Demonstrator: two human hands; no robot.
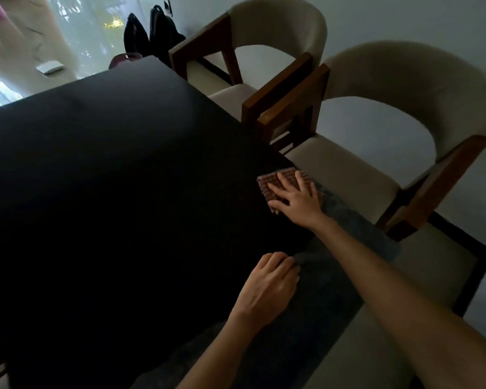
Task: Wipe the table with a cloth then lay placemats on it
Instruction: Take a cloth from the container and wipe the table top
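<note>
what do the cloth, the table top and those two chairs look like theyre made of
Cloth: woven fabric, judging by its ribbed brown grid texture. Table: a smooth matte black top; the material is unclear. Chairs: dark-stained wooden frames, with cream upholstered backs and seats that look soft and fuzzy.

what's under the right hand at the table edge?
A folded brown ribbed cloth, pressed flat on the dark table by the right hand with straight, spread fingers. The cloth's near part is covered by the palm, and the table surface beneath it cannot be seen.
</note>
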